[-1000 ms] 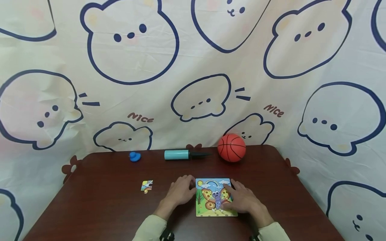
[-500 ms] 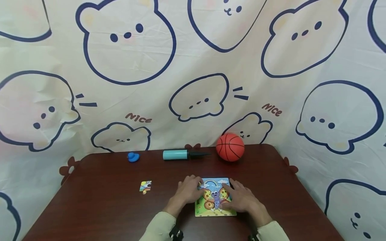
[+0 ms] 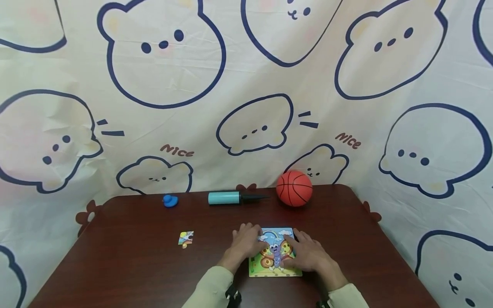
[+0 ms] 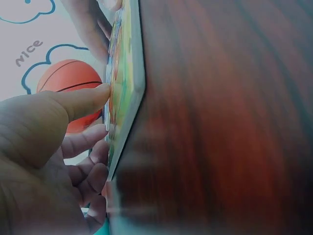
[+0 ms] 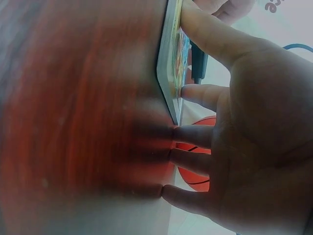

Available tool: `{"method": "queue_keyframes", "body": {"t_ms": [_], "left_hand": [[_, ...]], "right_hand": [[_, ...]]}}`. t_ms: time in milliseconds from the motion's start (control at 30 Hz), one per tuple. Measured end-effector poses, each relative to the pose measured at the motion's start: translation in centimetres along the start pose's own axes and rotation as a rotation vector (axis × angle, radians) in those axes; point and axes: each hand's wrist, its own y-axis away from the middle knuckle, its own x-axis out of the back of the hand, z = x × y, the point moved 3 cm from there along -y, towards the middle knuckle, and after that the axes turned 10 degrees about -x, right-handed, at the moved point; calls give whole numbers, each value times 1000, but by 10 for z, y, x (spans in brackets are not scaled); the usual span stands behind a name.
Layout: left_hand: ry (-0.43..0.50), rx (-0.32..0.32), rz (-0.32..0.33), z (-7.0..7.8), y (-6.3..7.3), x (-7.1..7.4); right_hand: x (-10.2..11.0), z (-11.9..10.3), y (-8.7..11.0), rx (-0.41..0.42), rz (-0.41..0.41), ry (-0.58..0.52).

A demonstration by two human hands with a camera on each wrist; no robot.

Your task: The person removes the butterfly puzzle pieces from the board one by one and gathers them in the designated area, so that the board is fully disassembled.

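Observation:
A square jigsaw puzzle board with a butterfly picture lies flat on the brown table. Over its upper left part is my left hand; in the left wrist view its thumb touches the picture, and the other fingers bend loosely near the board's edge. A thin raised edge shows below that thumb. My right hand lies over the right side. Seen from the right wrist, the thumb and index finger rest on the board, while the remaining fingers reach straight down to the table beside it.
A loose puzzle piece lies left of the board. Along the table's back edge are a blue toy duck, a teal hand pump with a black nozzle, and a small red basketball. A bear-print cloth hangs behind.
My left hand has moved right, from beside the board's left edge onto its upper left part. My right hand stays in place on the board.

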Motion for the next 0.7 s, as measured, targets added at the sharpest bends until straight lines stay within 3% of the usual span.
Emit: {"method": "queue_keyframes", "body": {"t_ms": [367, 700], "left_hand": [[42, 57, 6, -1, -10, -8], [93, 81, 40, 0, -11, -4]], "right_hand": [[-1, 1, 0, 13, 14, 19], [-3, 0, -2, 13, 21, 44]]}}
